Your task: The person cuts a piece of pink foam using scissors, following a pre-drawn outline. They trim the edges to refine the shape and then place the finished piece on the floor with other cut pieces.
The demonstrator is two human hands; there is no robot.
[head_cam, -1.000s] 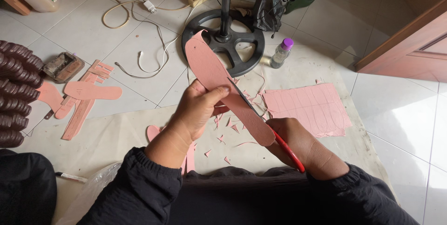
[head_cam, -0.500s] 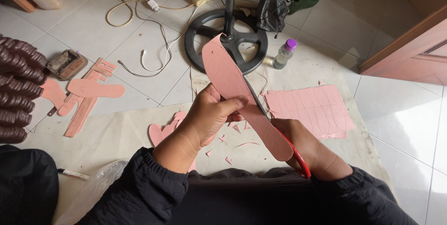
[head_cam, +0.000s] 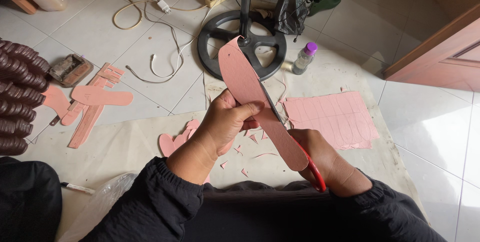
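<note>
Left hand (head_cam: 227, 124) pinches the pink sole (head_cam: 255, 97) mid-length. Right hand (head_cam: 325, 159) is closed around red-handled scissors (head_cam: 312, 169), blades along the sole's right edge above the mat (head_cam: 125, 147).

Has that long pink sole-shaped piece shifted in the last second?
Yes. The pink sole piece has swung more upright: its top tip, earlier left of the black fan base, now overlaps it near the pole.

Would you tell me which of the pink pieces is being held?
The long sole-shaped piece, pinched by the left hand against the scissors; the others lie on the floor.
</note>
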